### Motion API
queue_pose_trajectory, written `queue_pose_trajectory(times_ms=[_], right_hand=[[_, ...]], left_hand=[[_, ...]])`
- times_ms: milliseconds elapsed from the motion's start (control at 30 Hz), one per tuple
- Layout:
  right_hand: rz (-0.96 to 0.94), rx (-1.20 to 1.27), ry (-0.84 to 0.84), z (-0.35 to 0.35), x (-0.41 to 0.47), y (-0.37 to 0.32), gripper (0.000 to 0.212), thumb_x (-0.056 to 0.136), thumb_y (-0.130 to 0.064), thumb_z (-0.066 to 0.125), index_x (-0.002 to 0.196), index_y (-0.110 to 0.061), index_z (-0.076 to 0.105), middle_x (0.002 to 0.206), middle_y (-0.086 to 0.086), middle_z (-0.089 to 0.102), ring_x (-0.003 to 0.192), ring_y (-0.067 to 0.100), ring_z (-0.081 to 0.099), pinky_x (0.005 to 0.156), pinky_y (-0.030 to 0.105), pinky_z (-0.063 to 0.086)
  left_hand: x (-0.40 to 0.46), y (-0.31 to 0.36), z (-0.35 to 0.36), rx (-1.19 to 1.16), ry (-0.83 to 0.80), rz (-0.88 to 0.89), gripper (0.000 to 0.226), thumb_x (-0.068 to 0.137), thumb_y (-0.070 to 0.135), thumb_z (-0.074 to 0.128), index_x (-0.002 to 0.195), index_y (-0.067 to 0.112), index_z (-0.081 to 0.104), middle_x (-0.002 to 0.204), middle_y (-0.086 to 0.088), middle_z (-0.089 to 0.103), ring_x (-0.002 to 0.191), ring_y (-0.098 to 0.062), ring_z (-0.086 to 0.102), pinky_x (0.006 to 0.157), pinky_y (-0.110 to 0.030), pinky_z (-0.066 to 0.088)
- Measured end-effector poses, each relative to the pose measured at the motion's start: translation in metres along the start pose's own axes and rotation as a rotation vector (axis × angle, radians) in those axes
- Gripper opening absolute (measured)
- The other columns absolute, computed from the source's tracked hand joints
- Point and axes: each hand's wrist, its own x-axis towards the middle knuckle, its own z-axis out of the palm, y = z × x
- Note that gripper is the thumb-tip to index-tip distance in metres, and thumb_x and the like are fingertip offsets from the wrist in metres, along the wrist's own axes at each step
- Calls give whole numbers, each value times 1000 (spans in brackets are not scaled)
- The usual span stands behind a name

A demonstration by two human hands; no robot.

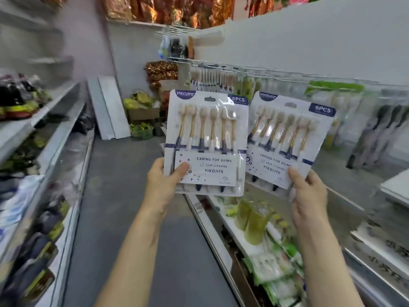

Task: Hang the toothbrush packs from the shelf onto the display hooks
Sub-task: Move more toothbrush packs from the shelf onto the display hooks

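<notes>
Standing in a shop aisle, you face the white display wall [309,41] with its hooks [221,65] of hanging packs. Your left hand [163,185] grips one six-piece toothbrush pack [208,138] by its lower left corner, thumb on the front. Your right hand [307,191] pinches a second, tilted toothbrush pack [290,138] at its lower right corner, just beside the first.
</notes>
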Motion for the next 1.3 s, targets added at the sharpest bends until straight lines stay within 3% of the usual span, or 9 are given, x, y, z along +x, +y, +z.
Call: queue_pose_trajectory(times_ms=[200,300,500,633,767,933,1167,1300], right_hand=[[1,-62,-136,137,67,82,17,94,-6,67,104,-20,69,93,-6,78,85,6,74,71,20,57],[-2,-86,-166,201,93,128,17,93,-8,68,104,-21,69,93,-6,78,88,11,74,74,27,59],[-46,-140,-47,323,151,190,24,90,-10,72,114,-16,70,105,2,77,96,19,74,83,36,60],[-71,-163,24,401,187,206,23,90,-6,71,112,-13,69,102,3,77,88,16,75,69,27,59],[-100,-251,96,439,228,221,25,89,-9,73,114,-12,70,104,5,77,94,20,74,80,34,60],[-144,-275,186,460,288,237,23,90,-8,72,112,-13,68,105,8,76,92,22,73,83,37,59],[-127,-210,189,502,366,278,23,90,-10,72,112,-15,67,98,3,77,80,13,75,59,24,57],[-142,-208,216,523,400,290,25,90,-12,72,115,-12,67,101,5,78,88,19,75,69,30,60]], left_hand=[[119,-42,-59,26,117,2,24,88,12,72,108,14,59,94,3,71,70,2,68,56,-10,49],[185,-71,-90,0,144,19,17,89,12,71,96,21,59,90,5,69,74,-6,67,61,-17,50],[355,-99,-138,-38,-16,-14,22,88,12,72,106,16,60,98,0,71,86,-15,68,78,-31,53],[464,-100,-148,-75,-141,-14,19,88,9,71,97,23,61,95,2,73,89,-19,70,76,-36,57],[538,-116,-133,-144,-231,-48,20,89,8,69,101,22,61,98,3,74,90,-16,70,79,-34,54],[618,-150,-106,-135,-338,-94,23,88,11,71,108,20,64,102,3,75,93,-13,71,86,-37,54],[724,-174,-80,-90,-382,-89,33,87,15,73,118,17,62,106,-1,75,99,-20,71,90,-43,54],[773,-186,-65,-96,-406,-91,31,87,15,72,116,19,62,106,-1,74,99,-20,70,91,-45,54]])
